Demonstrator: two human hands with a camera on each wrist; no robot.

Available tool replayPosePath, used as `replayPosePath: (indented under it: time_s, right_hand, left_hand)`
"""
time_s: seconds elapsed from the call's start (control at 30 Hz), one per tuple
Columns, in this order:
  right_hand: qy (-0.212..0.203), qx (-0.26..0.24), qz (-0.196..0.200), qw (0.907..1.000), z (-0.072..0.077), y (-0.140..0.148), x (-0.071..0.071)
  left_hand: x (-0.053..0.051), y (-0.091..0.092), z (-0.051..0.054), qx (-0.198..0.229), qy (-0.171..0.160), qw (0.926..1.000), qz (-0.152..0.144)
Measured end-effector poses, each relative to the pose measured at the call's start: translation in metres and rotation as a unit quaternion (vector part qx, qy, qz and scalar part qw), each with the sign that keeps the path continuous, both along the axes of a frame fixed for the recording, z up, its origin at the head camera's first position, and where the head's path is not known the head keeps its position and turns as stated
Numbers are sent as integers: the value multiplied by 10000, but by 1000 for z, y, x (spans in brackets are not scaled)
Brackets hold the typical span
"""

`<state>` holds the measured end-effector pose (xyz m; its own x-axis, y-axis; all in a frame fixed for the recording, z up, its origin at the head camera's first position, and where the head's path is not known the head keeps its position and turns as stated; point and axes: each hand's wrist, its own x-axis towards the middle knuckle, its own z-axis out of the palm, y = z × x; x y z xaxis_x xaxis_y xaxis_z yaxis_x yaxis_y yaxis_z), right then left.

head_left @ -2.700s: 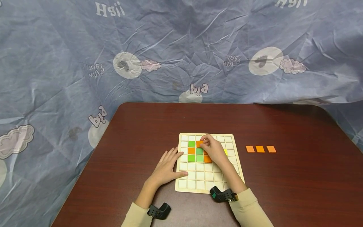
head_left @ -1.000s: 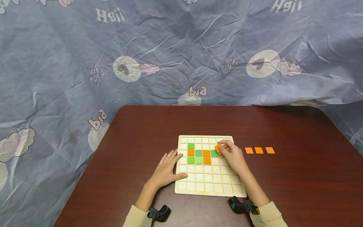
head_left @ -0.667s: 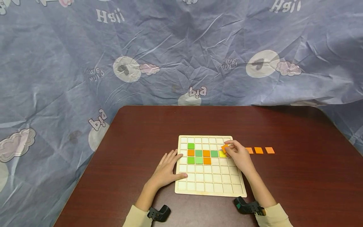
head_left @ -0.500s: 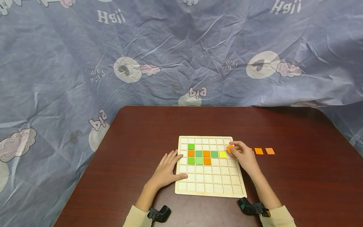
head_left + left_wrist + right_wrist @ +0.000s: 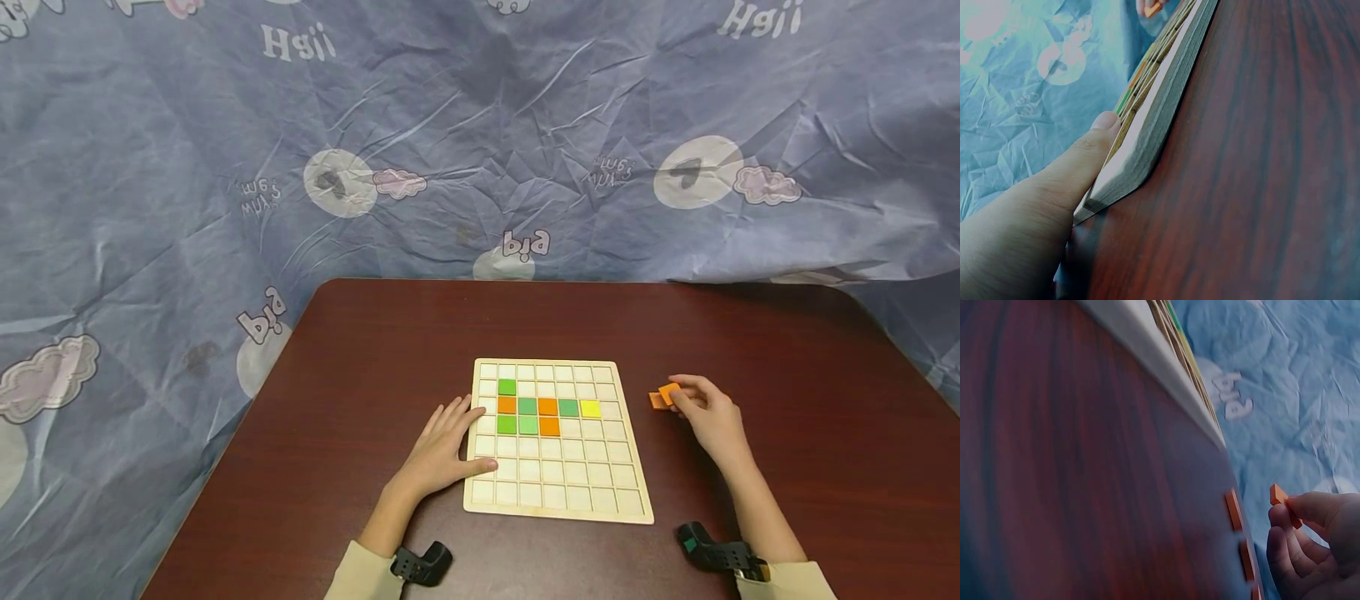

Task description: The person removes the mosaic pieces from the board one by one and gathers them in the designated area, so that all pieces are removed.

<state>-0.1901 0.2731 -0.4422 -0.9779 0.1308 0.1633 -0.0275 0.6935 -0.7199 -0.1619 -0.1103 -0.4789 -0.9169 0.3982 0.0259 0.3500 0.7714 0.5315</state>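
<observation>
My right hand (image 5: pixel 712 417) pinches a small square orange tile (image 5: pixel 667 394) between thumb and fingers, to the right of the board. Below it on the table lies another orange tile (image 5: pixel 657 402), partly covered. In the right wrist view the held tile (image 5: pixel 1277 494) is tilted, apart from a row of orange tiles (image 5: pixel 1234 509). My left hand (image 5: pixel 442 442) rests on the left edge of the wooden grid board (image 5: pixel 555 473), fingers spread and thumb on a lower cell. Green, orange and yellow tiles (image 5: pixel 590 409) sit in the board's upper cells.
The dark wooden table (image 5: pixel 375 333) ends at a hanging blue printed cloth (image 5: pixel 450 100). In the head view my right hand hides the other tiles of the row. Black wrist cameras (image 5: pixel 422 564) are strapped to both wrists.
My right hand has lifted an orange tile from the board's second row and carried it right, off the board, to the loose orange tiles. My left hand has stayed in place.
</observation>
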Motion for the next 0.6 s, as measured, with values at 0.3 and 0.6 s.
replayPosePath:
  time_s: [0.3, 0.6]
  right_hand:
    - [71, 57, -488, 9988, -2, 45, 3]
    - [198, 104, -994, 9948, -12, 78, 2]
  left_hand:
    - [0, 0, 1, 41, -6, 10000, 15]
    - [0, 0, 1, 70, 25, 10000, -7]
